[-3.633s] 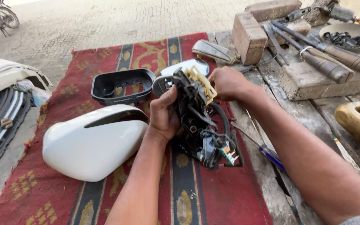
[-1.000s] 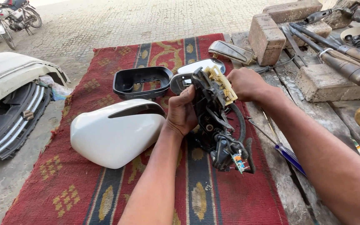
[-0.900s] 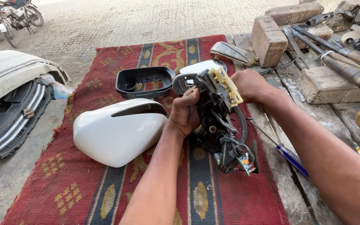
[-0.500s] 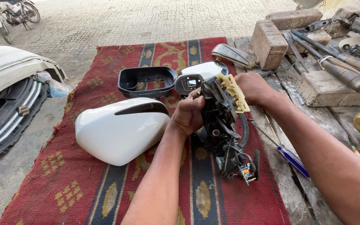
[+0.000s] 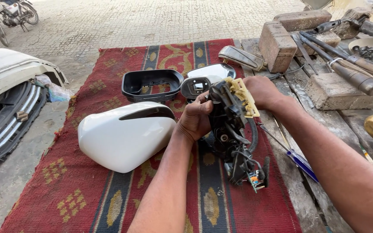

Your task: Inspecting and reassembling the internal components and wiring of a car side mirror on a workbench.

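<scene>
One red patterned rug (image 5: 87,190) is being used as the work surface on the ground. One white mirror housing (image 5: 124,136) is lying on it, left of the hands. One black plastic frame (image 5: 152,84) and one mirror glass (image 5: 210,71) are lying behind. One black mirror mechanism (image 5: 232,133), with a yellowish plate and dangling wires, is being held upright above the rug's middle. It is being gripped by the left hand (image 5: 195,118), fingers curled around its side, and by the right hand (image 5: 262,90), closed on its top. One blue-handled screwdriver (image 5: 296,157) is lying just right. Two bricks (image 5: 281,36) are sitting beyond. No labels are being made out.
</scene>
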